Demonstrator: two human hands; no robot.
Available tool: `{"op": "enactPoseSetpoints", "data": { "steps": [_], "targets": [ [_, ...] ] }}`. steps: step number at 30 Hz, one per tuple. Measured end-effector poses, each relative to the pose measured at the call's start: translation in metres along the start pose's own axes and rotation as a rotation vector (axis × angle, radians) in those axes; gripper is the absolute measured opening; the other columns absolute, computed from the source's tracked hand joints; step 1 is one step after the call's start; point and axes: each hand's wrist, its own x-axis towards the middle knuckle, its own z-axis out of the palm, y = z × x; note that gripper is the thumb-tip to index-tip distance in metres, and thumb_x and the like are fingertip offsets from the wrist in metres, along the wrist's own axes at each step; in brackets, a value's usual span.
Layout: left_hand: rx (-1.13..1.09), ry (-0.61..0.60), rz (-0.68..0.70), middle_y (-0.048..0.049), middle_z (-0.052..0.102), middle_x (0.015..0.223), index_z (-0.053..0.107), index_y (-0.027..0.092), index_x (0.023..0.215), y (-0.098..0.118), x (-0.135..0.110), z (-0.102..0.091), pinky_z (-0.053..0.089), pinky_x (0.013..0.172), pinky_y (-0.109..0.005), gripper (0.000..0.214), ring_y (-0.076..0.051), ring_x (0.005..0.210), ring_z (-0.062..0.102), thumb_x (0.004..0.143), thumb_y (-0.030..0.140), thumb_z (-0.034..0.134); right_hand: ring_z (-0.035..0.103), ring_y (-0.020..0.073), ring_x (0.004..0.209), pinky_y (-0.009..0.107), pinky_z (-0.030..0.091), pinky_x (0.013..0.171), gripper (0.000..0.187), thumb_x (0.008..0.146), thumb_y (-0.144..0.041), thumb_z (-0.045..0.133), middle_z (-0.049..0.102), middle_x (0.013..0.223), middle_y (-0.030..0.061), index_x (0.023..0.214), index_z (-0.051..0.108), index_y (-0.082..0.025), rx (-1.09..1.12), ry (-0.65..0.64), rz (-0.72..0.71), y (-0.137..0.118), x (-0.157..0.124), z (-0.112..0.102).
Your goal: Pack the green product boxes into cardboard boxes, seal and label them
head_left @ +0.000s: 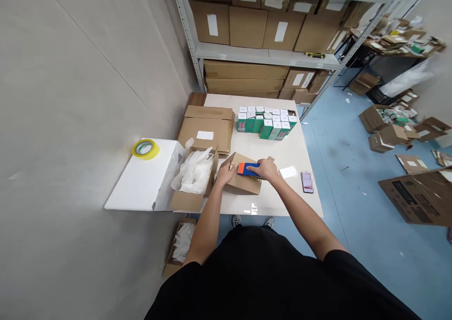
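Observation:
A small brown cardboard box (243, 186) sits near the front of the table, tilted in view, with a flap showing at its right. My right hand (265, 169) is closed on a flat blue item with an orange end (251, 169), held over the top of the box; its exact kind is unclear. At the box's left upper edge, my left hand (225, 174) has its fingers bent around the cardboard, close to the orange end. Something shiny lies by those fingertips, too small to make out.
Left stands an open carton of white packing paper (194, 172), with flattened cartons (208, 127) behind it. Green-and-white boxes (266, 122) stand at the back. A white card (288, 172) and phone (307, 182) lie right. Yellow tape (145, 148) rests on a white block (137, 183).

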Motion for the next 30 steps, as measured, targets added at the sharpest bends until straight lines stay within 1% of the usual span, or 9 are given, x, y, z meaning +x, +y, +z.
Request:
{"op": "enactPoseSetpoints", "data": {
  "steps": [2, 4, 7, 10, 15, 19, 23, 26, 30],
  "targets": [
    [-0.072, -0.011, -0.004, -0.0108, 0.073, 0.137, 0.061, 0.023, 0.150, -0.002, -0.004, -0.003, 0.047, 0.105, -0.035, 0.063, -0.032, 0.128, 0.065, 0.100, 0.061, 0.058, 0.073, 0.0291, 0.097, 0.029, 0.047, 0.072, 0.061, 0.087, -0.079, 0.065, 0.079, 0.098, 0.0136, 0.095, 0.078, -0.020, -0.032, -0.001, -0.029, -0.008, 0.004, -0.001],
    [-0.178, -0.031, -0.010, -0.0106, 0.074, 0.136, 0.066, 0.022, 0.144, -0.002, -0.008, 0.003, 0.048, 0.105, -0.035, 0.054, -0.031, 0.127, 0.066, 0.103, 0.055, 0.056, 0.073, 0.0302, 0.101, 0.029, 0.049, 0.075, 0.061, 0.085, -0.078, 0.068, 0.079, 0.100, 0.0151, 0.096, 0.078, -0.019, -0.083, 0.006, -0.052, -0.014, 0.009, -0.002],
    [-0.309, -0.050, -0.033, -0.0119, 0.074, 0.136, 0.069, 0.019, 0.138, 0.004, -0.013, 0.029, 0.049, 0.106, -0.034, 0.045, -0.028, 0.127, 0.067, 0.105, 0.044, 0.052, 0.074, 0.0330, 0.103, 0.032, 0.051, 0.078, 0.065, 0.080, -0.077, 0.073, 0.079, 0.105, 0.0190, 0.103, 0.078, -0.016, -0.157, -0.014, -0.039, -0.014, 0.016, -0.008],
    [-0.337, -0.045, -0.052, -0.0122, 0.074, 0.136, 0.068, 0.018, 0.136, 0.020, -0.014, 0.063, 0.049, 0.106, -0.034, 0.042, -0.026, 0.126, 0.068, 0.105, 0.040, 0.051, 0.075, 0.0333, 0.102, 0.032, 0.052, 0.076, 0.068, 0.078, -0.075, 0.077, 0.079, 0.107, 0.0196, 0.109, 0.077, -0.015, -0.175, -0.066, 0.014, 0.006, 0.023, -0.018],
    [-0.243, -0.104, -0.045, -0.0119, 0.074, 0.134, 0.065, 0.021, 0.141, 0.062, -0.018, 0.117, 0.050, 0.103, -0.035, 0.045, -0.028, 0.124, 0.068, 0.106, 0.044, 0.049, 0.076, 0.0330, 0.100, 0.032, 0.051, 0.074, 0.061, 0.079, -0.070, 0.078, 0.079, 0.107, 0.0191, 0.107, 0.078, -0.015, -0.187, -0.068, 0.142, 0.071, 0.020, -0.034],
    [-0.137, -0.153, -0.014, -0.0148, 0.072, 0.137, 0.061, 0.023, 0.147, 0.090, -0.022, 0.147, 0.049, 0.103, -0.038, 0.052, -0.031, 0.125, 0.068, 0.106, 0.050, 0.046, 0.075, 0.0306, 0.096, 0.031, 0.048, 0.070, 0.056, 0.079, -0.071, 0.077, 0.079, 0.102, 0.0163, 0.097, 0.079, -0.018, -0.136, -0.080, 0.204, 0.119, 0.005, -0.039],
    [-0.024, -0.178, -0.036, -0.0169, 0.072, 0.135, 0.057, 0.021, 0.151, 0.099, -0.021, 0.158, 0.048, 0.103, -0.039, 0.056, -0.033, 0.126, 0.067, 0.106, 0.052, 0.044, 0.073, 0.0293, 0.094, 0.030, 0.045, 0.067, 0.053, 0.079, -0.072, 0.076, 0.079, 0.099, 0.0144, 0.089, 0.077, -0.020, -0.121, -0.050, 0.240, 0.167, -0.011, -0.046],
    [0.022, -0.198, -0.019, -0.0161, 0.075, 0.130, 0.055, 0.021, 0.153, 0.095, -0.016, 0.157, 0.049, 0.100, -0.038, 0.058, -0.033, 0.123, 0.069, 0.107, 0.054, 0.043, 0.072, 0.0287, 0.089, 0.030, 0.042, 0.064, 0.054, 0.077, -0.073, 0.077, 0.077, 0.093, 0.0128, 0.083, 0.075, -0.020, -0.112, -0.027, 0.315, 0.219, -0.026, -0.054],
    [0.045, -0.194, 0.018, -0.0155, 0.076, 0.127, 0.054, 0.022, 0.154, 0.089, -0.012, 0.155, 0.049, 0.097, -0.037, 0.061, -0.033, 0.119, 0.070, 0.107, 0.058, 0.040, 0.069, 0.0256, 0.079, 0.029, 0.040, 0.060, 0.053, 0.077, -0.070, 0.079, 0.071, 0.075, 0.0093, 0.074, 0.071, -0.018, -0.094, 0.002, 0.392, 0.291, -0.051, -0.062]
  ]
}}
